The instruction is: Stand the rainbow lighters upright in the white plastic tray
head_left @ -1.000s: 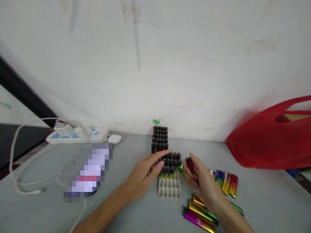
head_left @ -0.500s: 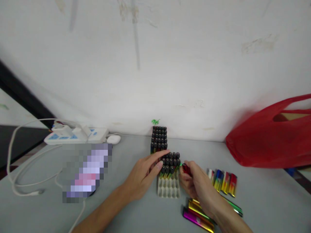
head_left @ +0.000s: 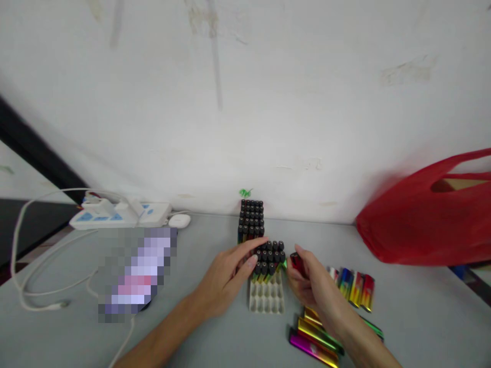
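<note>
A pale tray (head_left: 267, 305) with small cells stands on the table. Upright lighters (head_left: 270, 255) with black tops fill its back rows, while its front cells are bare. Across the left side of these lighters lies my left hand (head_left: 224, 278), index finger stretched over the back ones and thumb touching the front ones. Its other fingers are mostly hidden. Just right of the tray, my right hand (head_left: 309, 276) is closed around a dark red lighter (head_left: 297, 262). A green shiny part shows between this hand and the tray; I cannot tell which lighter it belongs to.
A packed block of black-topped lighters (head_left: 251, 217) stands behind, near the wall. Loose lighters (head_left: 356, 289) lie on the right, with more metallic lighters (head_left: 316, 347) in front. A red bag (head_left: 425, 220), power strip (head_left: 153, 212), blurred phone (head_left: 141, 271) and white cables surround them.
My right hand has moved slightly right, away from the tray, with the red lighter in it. The left hand stays in place.
</note>
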`<state>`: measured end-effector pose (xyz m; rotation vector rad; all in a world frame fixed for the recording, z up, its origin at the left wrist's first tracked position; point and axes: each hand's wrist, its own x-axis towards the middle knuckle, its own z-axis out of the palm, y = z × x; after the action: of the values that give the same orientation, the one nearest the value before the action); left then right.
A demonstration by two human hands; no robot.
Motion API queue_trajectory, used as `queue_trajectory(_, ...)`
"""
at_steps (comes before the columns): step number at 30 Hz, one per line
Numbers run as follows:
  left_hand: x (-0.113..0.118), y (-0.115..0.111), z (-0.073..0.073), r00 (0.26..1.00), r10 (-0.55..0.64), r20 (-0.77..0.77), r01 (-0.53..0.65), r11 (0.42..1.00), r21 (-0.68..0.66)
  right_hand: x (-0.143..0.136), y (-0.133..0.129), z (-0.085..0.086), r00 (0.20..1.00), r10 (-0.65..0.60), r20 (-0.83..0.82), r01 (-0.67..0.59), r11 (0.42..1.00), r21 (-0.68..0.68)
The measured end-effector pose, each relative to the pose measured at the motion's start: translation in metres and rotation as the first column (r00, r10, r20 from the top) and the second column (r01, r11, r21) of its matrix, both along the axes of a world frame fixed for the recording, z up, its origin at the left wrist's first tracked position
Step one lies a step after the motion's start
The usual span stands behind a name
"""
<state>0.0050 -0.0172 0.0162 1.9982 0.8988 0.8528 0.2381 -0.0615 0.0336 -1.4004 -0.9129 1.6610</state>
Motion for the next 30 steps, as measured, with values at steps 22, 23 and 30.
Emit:
queue_trajectory(22, 0.001, 0.001, -0.002, 1.0, 0.012, -0.008, -0.012, 1.0, 0.015, 0.026, -0.007, 0.035, 0.824, 0.095, 0.559, -0.403, 0.792, 0.459)
queue_trajectory(23, 0.001, 0.002, -0.003, 1.0, 0.008, 0.001, -0.008, 1.0, 0.021, 0.026, -0.009, 0.036, 0.816, 0.126, 0.564, -0.426, 0.79, 0.44)
queue_trajectory(30, 0.001, 0.001, -0.003, 1.0, -0.007, 0.023, 0.007, 1.0, 0.024, 0.027, -0.013, 0.04, 0.772, 0.164, 0.615, -0.479, 0.785, 0.393)
